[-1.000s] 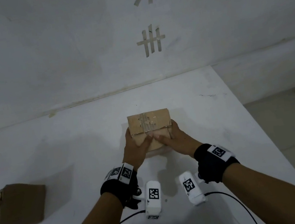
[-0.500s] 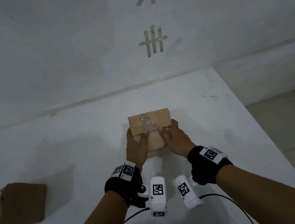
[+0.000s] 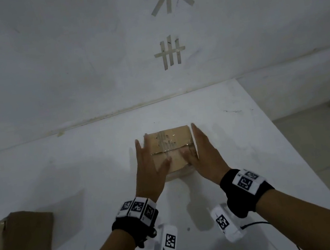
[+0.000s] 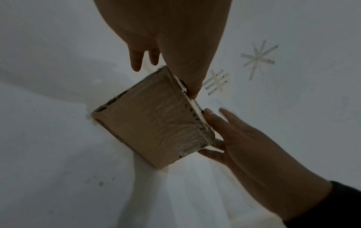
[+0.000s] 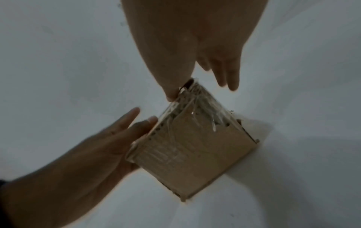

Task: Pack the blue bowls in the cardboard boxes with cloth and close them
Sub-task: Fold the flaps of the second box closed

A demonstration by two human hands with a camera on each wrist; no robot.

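Note:
A small cardboard box (image 3: pixel 170 145) with its flaps down and shiny tape across the top stands on the white table (image 3: pixel 80 171). My left hand (image 3: pixel 147 167) lies along its left side with straight fingers, the thumb resting on the lid. My right hand (image 3: pixel 206 153) mirrors it on the right side, thumb also on the lid. The left wrist view shows the box (image 4: pixel 152 117) between my left hand (image 4: pixel 175 46) and right hand (image 4: pixel 244 141). From the right wrist, the box (image 5: pixel 195 138) sits below my right hand (image 5: pixel 195 46). No bowl or cloth shows.
A second, larger cardboard box (image 3: pixel 19 238) sits at the table's left edge of view. The white wall (image 3: pixel 83 62) with tape marks rises behind the table. The table's right edge (image 3: pixel 290 147) drops to the floor.
Both hands have slid off the lid's near flap and spread outward. Their fingers now lie straight along the box's two sides instead of pressing together on top.

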